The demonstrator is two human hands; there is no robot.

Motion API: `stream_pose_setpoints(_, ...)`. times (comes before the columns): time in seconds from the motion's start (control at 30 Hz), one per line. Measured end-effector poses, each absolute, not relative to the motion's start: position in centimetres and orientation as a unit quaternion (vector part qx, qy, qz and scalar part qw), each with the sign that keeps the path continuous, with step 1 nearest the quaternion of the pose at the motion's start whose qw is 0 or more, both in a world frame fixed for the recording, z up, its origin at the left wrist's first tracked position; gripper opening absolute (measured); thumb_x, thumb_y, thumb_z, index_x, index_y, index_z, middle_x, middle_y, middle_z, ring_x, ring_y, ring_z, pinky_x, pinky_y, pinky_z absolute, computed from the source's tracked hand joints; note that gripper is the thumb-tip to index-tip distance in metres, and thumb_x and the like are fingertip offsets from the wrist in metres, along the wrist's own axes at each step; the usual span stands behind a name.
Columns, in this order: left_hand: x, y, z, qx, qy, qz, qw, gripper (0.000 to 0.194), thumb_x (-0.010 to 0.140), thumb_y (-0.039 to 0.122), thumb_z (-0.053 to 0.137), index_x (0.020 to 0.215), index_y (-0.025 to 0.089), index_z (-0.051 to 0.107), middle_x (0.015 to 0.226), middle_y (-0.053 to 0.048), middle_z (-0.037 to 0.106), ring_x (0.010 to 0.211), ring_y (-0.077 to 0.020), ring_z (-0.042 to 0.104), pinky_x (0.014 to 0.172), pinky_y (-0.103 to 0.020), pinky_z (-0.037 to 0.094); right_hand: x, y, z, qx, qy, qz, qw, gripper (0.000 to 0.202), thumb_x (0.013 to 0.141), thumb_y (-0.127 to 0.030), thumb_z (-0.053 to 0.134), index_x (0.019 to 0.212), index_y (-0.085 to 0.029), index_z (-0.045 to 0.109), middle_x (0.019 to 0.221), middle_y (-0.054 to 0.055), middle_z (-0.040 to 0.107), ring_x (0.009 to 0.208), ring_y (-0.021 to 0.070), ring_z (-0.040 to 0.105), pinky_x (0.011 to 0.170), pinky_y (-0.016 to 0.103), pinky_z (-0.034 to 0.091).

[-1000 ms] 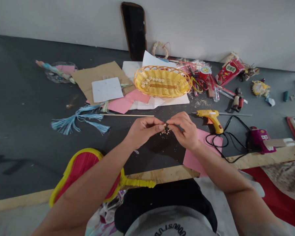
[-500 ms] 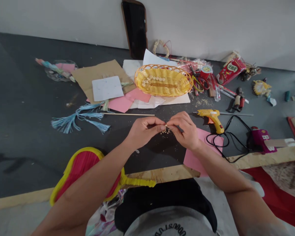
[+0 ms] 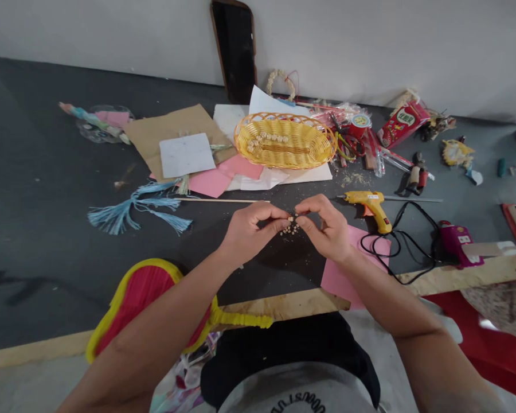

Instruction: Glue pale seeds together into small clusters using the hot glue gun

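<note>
My left hand (image 3: 255, 229) is closed in a pinch on a small pale bead-like piece (image 3: 290, 219), held between thumb and index finger. Just to its right, my right hand (image 3: 324, 228) has its thumb and index fingertips slightly apart. A tiny pale bit shows near those fingertips; whether they touch it I cannot tell. Below the fingertips, several similar small pieces (image 3: 289, 230) lie loose on the dark tabletop (image 3: 270, 278). More pale pieces (image 3: 269, 139), clustered in a row, rest in the yellow woven basket (image 3: 286, 163) beyond my hands.
A yellow glue gun (image 3: 370, 207) with a black cord lies right, near pink paper (image 3: 337, 281). A thin stick (image 3: 223, 199) and blue tassels (image 3: 140, 207) lie left. A red and yellow padded piece (image 3: 150, 287) overlaps the front edge. A phone (image 3: 235, 51) leans against the wall.
My right thumb and index finger have parted and drawn slightly away from my left fingertips. My left hand keeps its pinch, nearly unmoved.
</note>
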State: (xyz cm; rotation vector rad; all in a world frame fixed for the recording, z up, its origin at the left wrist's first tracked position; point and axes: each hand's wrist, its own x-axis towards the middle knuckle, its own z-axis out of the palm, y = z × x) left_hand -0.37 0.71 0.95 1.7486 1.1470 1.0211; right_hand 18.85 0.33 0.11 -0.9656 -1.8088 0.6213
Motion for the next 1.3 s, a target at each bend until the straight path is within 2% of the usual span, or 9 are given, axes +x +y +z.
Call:
stream_pose_setpoints(0.2,-0.35,0.65,0.46,0.764,0.414,0.439,0.227,0.012,0.088,0.030,0.067,0.083,0.023,0.076,0.079,-0.003,0.078,0.074,-0.0165,0.069,0.074,-0.030,0.052,18.83,0.54,-0.26,-0.459,-0.610,0.479,0.433,0.037,0.085,-0.056,0.066,0.087,-0.019,0.069,0.076,0.002,0.067,0.065,0.0113,0.057,0.058,0.024,0.047)
stream_pose_setpoints(0.43,-0.50,0.71,0.28,0.782,0.418,0.428,0.172,0.015,0.090,0.029,0.064,0.083,0.024,0.076,0.079,-0.004,0.078,0.074,-0.0172,0.068,0.073,-0.031,0.052,18.48,0.47,-0.38,-0.445,-0.562,0.570,0.401,0.040,0.077,-0.058,0.073,0.083,-0.018,0.071,0.073,0.000,0.066,0.065,0.0098,0.056,0.061,0.024,0.047)
stream_pose_setpoints(1.1,-0.46,0.63,0.37,0.800,0.390,0.424,0.168,0.015,0.090,0.025,0.063,0.082,0.024,0.076,0.075,-0.004,0.078,0.070,-0.0169,0.066,0.072,-0.031,0.051,18.76,0.70,-0.34,-0.409,-0.584,0.581,0.393,0.036,0.081,-0.052,0.072,0.078,-0.016,0.068,0.065,-0.002,0.060,0.060,0.0081,0.052,0.058,0.023,0.045)
stream_pose_setpoints(1.2,-0.39,0.45,0.74,0.776,0.401,0.436,0.217,0.013,0.088,0.027,0.066,0.079,0.024,0.075,0.075,-0.003,0.077,0.070,-0.0166,0.066,0.073,-0.030,0.051,18.96,0.74,-0.42,-0.410,-0.595,0.570,0.391,0.036,0.083,-0.052,0.070,0.080,-0.017,0.069,0.066,-0.002,0.062,0.060,0.0083,0.054,0.058,0.022,0.046)
stream_pose_setpoints(1.3,-0.40,0.28,1.23,0.725,0.433,0.427,0.324,0.013,0.086,0.030,0.068,0.077,0.022,0.075,0.074,-0.002,0.075,0.069,-0.0158,0.065,0.071,-0.028,0.051,19.17,0.72,-0.37,-0.422,-0.619,0.497,0.438,0.031,0.084,-0.049,0.070,0.087,-0.018,0.069,0.074,0.000,0.066,0.064,0.0098,0.058,0.060,0.023,0.048)
